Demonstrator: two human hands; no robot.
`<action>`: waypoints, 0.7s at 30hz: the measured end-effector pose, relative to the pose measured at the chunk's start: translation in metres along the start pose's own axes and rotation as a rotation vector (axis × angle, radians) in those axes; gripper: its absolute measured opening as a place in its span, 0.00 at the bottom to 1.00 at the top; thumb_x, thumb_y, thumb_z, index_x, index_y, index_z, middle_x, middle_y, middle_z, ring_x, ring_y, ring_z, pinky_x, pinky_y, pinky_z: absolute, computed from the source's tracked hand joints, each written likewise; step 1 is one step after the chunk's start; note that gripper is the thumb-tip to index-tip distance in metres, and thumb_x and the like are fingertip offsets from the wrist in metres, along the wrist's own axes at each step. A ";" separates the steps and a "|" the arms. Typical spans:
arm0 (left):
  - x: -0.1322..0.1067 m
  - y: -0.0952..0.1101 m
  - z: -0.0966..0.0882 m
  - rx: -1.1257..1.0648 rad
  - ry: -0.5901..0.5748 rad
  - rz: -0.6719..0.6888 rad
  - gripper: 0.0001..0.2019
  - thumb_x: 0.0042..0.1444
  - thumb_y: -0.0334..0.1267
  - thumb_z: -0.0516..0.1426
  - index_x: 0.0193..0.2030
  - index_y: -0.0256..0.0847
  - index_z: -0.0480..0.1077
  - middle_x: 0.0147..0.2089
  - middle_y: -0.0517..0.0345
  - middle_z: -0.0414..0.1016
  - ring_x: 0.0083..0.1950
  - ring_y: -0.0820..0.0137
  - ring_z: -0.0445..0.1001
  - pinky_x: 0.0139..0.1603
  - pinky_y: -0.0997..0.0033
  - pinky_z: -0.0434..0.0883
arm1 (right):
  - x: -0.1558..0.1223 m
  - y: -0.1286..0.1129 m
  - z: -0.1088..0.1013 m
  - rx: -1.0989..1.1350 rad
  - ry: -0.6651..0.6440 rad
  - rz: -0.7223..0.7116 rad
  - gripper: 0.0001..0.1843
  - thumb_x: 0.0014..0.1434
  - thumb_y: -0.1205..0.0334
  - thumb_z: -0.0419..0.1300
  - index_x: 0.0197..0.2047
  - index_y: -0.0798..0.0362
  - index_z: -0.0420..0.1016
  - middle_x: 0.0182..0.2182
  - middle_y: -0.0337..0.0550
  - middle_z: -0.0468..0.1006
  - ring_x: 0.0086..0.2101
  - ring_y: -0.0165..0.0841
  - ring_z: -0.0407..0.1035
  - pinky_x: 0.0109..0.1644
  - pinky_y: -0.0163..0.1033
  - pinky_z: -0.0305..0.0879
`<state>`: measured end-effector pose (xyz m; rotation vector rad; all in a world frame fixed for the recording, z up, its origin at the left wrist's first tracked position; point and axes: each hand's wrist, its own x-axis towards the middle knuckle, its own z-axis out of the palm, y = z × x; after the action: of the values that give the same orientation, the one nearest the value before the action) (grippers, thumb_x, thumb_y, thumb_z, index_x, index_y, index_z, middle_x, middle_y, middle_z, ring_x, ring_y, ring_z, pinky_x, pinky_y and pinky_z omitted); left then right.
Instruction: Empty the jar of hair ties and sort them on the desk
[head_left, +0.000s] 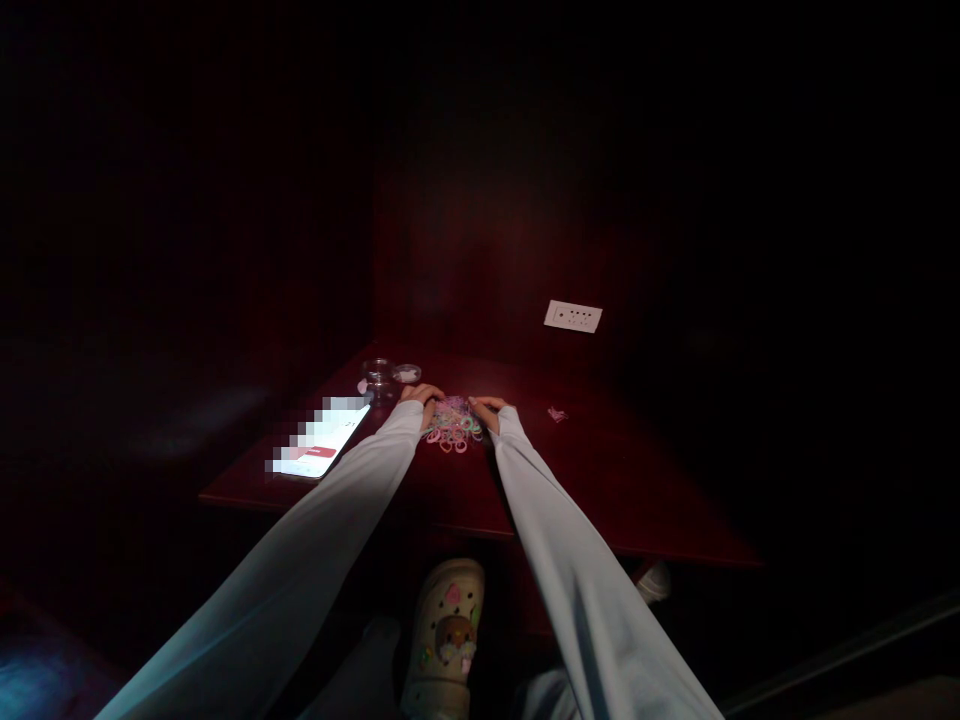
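A pile of small, colourful hair ties (454, 432) in pink, green, purple and yellow lies on the dark red table (600, 480). At the pile's left edge, my left hand (421, 394) is open, its fingers curved along the far side and its thumb apart. My right hand (489, 408) is open at the right edge, fingers pointing in towards the ties. Both hands touch or nearly touch the pile; small details at the fingertips are too dim to make out. A little cluster of pink ties (557, 413) rests separately to the right.
Behind my left hand stands a clear round jar (379, 376), with its transparent lid (407, 374) beside it. A lit phone (322, 440) lies at the left. A white socket plate (573, 317) is on the back wall. Below the table's front edge shows a beige clog (448, 635).
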<state>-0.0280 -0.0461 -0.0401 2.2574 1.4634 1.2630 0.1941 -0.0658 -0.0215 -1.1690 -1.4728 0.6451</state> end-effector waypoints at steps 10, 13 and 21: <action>0.000 0.013 0.003 0.000 0.123 -0.078 0.10 0.57 0.29 0.54 0.38 0.44 0.77 0.47 0.54 0.81 0.51 0.59 0.72 0.60 0.57 0.68 | 0.002 -0.004 0.001 0.066 0.001 0.047 0.24 0.51 0.36 0.69 0.33 0.50 0.85 0.30 0.42 0.83 0.38 0.39 0.75 0.45 0.41 0.70; 0.001 0.010 0.001 0.022 0.171 -0.127 0.10 0.54 0.28 0.54 0.36 0.44 0.76 0.44 0.54 0.80 0.48 0.58 0.73 0.59 0.57 0.69 | 0.002 -0.002 0.001 0.047 0.031 0.048 0.24 0.50 0.36 0.68 0.33 0.50 0.85 0.31 0.42 0.83 0.39 0.39 0.75 0.45 0.41 0.71; 0.000 0.012 0.000 0.031 0.139 -0.131 0.09 0.54 0.31 0.56 0.33 0.45 0.79 0.41 0.55 0.80 0.47 0.59 0.73 0.57 0.58 0.70 | 0.002 -0.004 -0.003 0.038 0.021 0.033 0.26 0.50 0.33 0.68 0.32 0.50 0.84 0.31 0.43 0.84 0.37 0.38 0.75 0.44 0.40 0.71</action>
<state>-0.0195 -0.0517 -0.0335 2.0903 1.6589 1.3906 0.1962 -0.0660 -0.0161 -1.1690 -1.4201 0.6785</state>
